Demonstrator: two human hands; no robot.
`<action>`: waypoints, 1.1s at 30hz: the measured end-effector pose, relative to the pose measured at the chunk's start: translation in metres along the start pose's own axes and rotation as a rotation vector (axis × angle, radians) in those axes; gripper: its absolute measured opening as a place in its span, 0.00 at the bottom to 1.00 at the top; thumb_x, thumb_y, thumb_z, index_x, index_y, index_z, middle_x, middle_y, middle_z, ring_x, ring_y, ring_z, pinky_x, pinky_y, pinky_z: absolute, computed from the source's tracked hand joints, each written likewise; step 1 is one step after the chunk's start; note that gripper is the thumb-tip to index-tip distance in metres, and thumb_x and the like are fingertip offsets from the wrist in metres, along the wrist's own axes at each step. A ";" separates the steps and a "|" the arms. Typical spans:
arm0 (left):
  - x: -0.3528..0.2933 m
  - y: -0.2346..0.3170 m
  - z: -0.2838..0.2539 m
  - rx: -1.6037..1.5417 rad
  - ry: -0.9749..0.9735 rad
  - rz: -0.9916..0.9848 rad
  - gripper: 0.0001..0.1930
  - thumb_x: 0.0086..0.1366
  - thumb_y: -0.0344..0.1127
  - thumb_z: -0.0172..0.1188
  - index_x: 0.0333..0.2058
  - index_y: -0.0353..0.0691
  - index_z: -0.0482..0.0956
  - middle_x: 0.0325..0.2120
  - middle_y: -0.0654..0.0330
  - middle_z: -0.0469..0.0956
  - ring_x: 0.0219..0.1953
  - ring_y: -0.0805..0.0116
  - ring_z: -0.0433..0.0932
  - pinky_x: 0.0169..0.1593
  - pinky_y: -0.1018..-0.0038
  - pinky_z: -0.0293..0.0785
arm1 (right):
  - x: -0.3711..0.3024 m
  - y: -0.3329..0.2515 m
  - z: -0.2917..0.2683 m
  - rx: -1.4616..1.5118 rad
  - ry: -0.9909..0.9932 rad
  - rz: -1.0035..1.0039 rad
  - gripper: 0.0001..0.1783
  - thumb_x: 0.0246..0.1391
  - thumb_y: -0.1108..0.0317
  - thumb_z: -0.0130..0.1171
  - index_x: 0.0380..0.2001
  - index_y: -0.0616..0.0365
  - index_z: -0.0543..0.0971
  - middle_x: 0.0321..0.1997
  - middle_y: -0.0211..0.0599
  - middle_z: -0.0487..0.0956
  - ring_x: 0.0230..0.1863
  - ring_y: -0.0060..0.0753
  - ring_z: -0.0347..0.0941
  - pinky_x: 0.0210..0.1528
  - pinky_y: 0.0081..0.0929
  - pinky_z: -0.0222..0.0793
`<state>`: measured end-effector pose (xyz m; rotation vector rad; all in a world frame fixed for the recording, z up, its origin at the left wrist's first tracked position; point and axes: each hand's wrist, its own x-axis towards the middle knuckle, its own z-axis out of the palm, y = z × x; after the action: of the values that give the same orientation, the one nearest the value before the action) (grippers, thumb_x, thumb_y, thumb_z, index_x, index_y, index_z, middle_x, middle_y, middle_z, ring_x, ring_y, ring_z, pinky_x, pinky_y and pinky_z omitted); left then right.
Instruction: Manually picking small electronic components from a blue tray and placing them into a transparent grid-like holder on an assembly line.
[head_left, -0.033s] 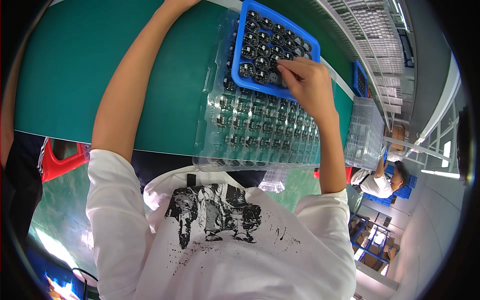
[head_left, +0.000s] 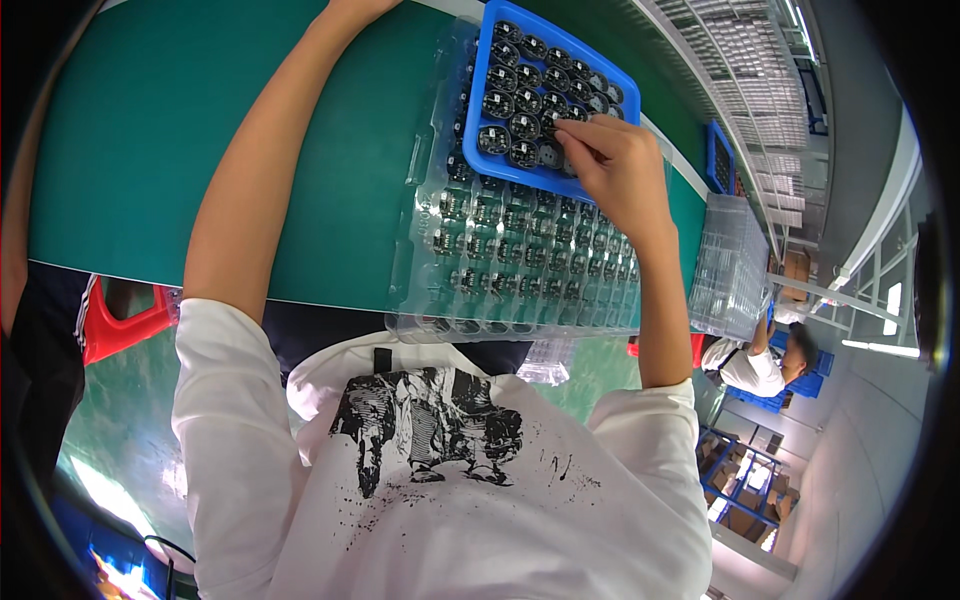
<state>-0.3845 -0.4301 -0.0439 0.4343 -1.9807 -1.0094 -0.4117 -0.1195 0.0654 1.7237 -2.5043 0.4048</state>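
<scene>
The right hand (head_left: 615,165) is over the blue tray (head_left: 535,180), thumb and index fingertip drawn close together at one cup in the middle; I cannot tell whether this grip pinches a part or merely touches. The left hand (head_left: 362,6) is cut off by the upper edge, so its grip cannot be told.

The round black cups (head_left: 523,125) stand in rows in the blue tray, which rests on a clear blister tray (head_left: 418,235) on the green table (head_left: 120,150). Most visible cups carry a dark board inside. Some grey-looking cups (head_left: 548,153) by the near edge and along the right side appear to lack one, so the work looks more than half done for this tray, though the hand hides some cups. Many small circuit boards (head_left: 497,285) remain in the blister tray's pockets.

As for writing, the white labels (head_left: 491,139) on the boards are too small to read. The blister tray's left border bears faint embossed marks, likewise unclear. The white T-shirt (head_left: 520,540) shows a black graphic print (head_left: 430,430) with scribbles, and no brand is legible.
</scene>
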 end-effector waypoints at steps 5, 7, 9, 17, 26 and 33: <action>0.000 0.001 0.000 -0.002 0.026 0.039 0.09 0.58 0.32 0.55 0.29 0.33 0.81 0.26 0.46 0.80 0.32 0.52 0.81 0.37 0.63 0.75 | -0.003 -0.002 -0.010 0.065 0.050 0.046 0.07 0.51 0.75 0.63 0.35 0.63 0.84 0.18 0.36 0.73 0.18 0.25 0.66 0.22 0.26 0.59; -0.001 0.001 0.000 0.004 0.031 0.039 0.09 0.58 0.32 0.55 0.29 0.33 0.81 0.26 0.46 0.80 0.32 0.52 0.82 0.38 0.63 0.75 | -0.006 0.001 -0.014 0.070 0.071 0.047 0.07 0.50 0.76 0.63 0.35 0.63 0.84 0.18 0.36 0.73 0.18 0.25 0.66 0.22 0.25 0.59; -0.001 0.000 -0.003 0.000 0.010 0.015 0.09 0.58 0.32 0.55 0.29 0.33 0.81 0.27 0.46 0.80 0.32 0.51 0.82 0.38 0.63 0.75 | -0.010 0.005 -0.017 0.078 0.091 0.045 0.07 0.50 0.77 0.63 0.35 0.63 0.84 0.19 0.37 0.74 0.19 0.24 0.67 0.22 0.25 0.60; -0.002 0.005 -0.001 0.005 0.015 0.024 0.09 0.58 0.32 0.55 0.29 0.33 0.81 0.27 0.46 0.80 0.32 0.52 0.81 0.38 0.63 0.75 | -0.026 0.018 -0.009 -0.022 0.049 0.047 0.07 0.49 0.77 0.64 0.34 0.63 0.84 0.21 0.40 0.76 0.19 0.30 0.69 0.24 0.26 0.62; -0.001 0.002 -0.002 0.009 0.010 0.027 0.09 0.58 0.32 0.56 0.29 0.33 0.80 0.26 0.47 0.80 0.32 0.52 0.81 0.37 0.63 0.75 | -0.022 0.020 -0.005 0.025 0.042 0.050 0.06 0.50 0.77 0.62 0.34 0.64 0.83 0.23 0.42 0.78 0.21 0.32 0.73 0.25 0.25 0.65; 0.000 0.001 -0.002 0.009 0.000 0.014 0.09 0.58 0.32 0.55 0.28 0.32 0.80 0.26 0.46 0.80 0.31 0.51 0.81 0.37 0.63 0.75 | -0.019 0.018 -0.004 0.028 0.024 0.043 0.06 0.50 0.77 0.62 0.33 0.65 0.83 0.24 0.43 0.80 0.22 0.33 0.74 0.26 0.25 0.66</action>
<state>-0.3828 -0.4303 -0.0423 0.4249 -1.9864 -0.9915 -0.4215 -0.0952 0.0620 1.6675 -2.5347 0.4634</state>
